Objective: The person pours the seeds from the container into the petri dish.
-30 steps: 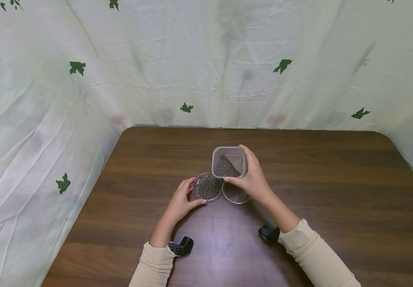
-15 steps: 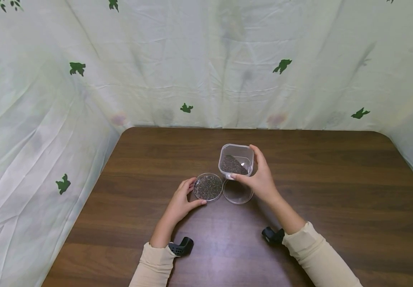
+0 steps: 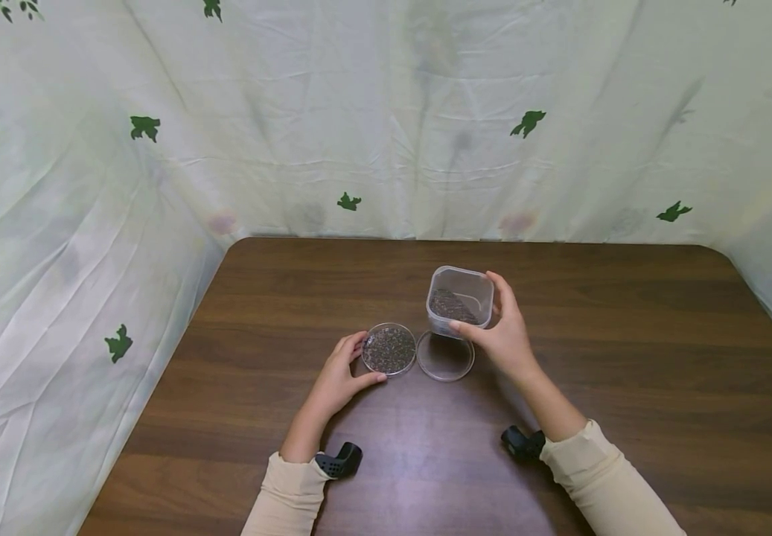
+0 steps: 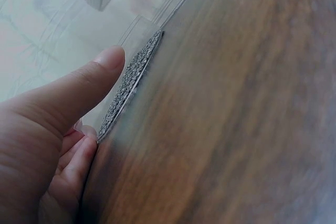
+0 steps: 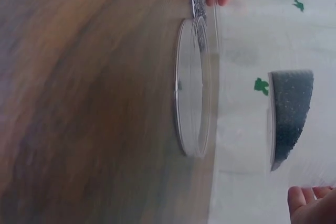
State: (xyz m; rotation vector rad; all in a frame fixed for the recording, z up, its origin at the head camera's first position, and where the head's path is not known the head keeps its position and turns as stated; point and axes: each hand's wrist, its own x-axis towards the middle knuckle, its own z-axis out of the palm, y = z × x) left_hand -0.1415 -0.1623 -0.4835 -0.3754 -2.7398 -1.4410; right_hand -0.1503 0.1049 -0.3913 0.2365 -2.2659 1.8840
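My left hand [image 3: 340, 378] holds a round clear petri dish [image 3: 388, 349] by its sides, thumb at the near edge and fingers at the far left. Dark grey granules cover the dish's bottom. Touching or nearly touching it on the right is a second petri dish part [image 3: 445, 359], clear and with nothing visible in it. Above and behind that one, my right hand [image 3: 508, 339] grips a square clear plastic container [image 3: 473, 286], tilted, thumb on the near side. Dark granules [image 5: 291, 114] lie heaped toward one side of the container. In the left wrist view, the thumb partly hides the filled dish [image 4: 131, 85].
Everything stands on a brown wood-grain table [image 3: 278, 298]. A white cloth [image 3: 386, 112] with green leaf-like patches hangs behind and at the sides. Each wrist wears a black camera, the left one [image 3: 342, 460] close above the tabletop.
My right hand has moved the container to the right, away from the filled petri dish, and tipped it back closer to upright. The left hand and both dishes stay put.
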